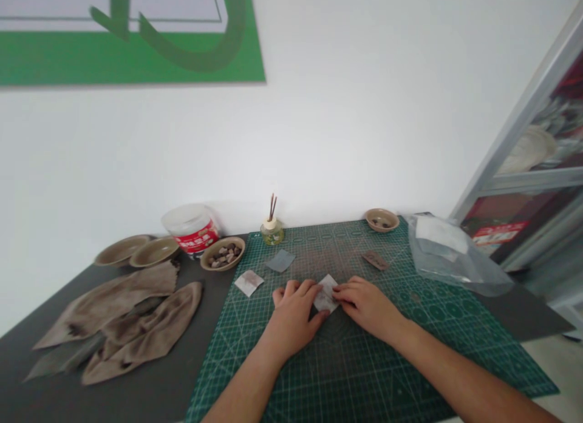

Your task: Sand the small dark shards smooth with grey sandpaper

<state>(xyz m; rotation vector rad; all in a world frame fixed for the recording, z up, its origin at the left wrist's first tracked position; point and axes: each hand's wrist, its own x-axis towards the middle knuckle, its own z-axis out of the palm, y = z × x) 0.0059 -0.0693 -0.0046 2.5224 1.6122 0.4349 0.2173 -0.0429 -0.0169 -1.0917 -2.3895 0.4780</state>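
The white piece [326,291] is found on the cutting mat [387,374], btwn both hands, w/ one corner pointed away from the person. No clear long axis can be given: its sides seem approx. equal, & part of it is covered by fingers.

From the L hand [295,314], the white piece lies to the right, just beyond the fingertips; its left edge is touched there, & the thumb is placed by its near corner. The L grip is relaxed, fingers spread & laid down; nothing is seen to be clasped by it. From the R hand [368,304], the same piece lies to the left, & its right part is pressed by bunched fingertips. Whether smth. small is pinched under the R grip can't be told, since the view is blocked by the fingers. Neither hand can be called nearer, as contact is made by both.

Beyond the L hand, a stained white square [249,283] & a grey-blue square [280,261] are laid flat, apart from each other. A brown piece [376,260] is seen beyond the R hand, w/ its long axis slanted down to the right. Farther left, by the mat's edge, a bowl of stones [223,255] is placed on the dark tabletop [182,386]; near it, brown cloths [150,326] are spread.
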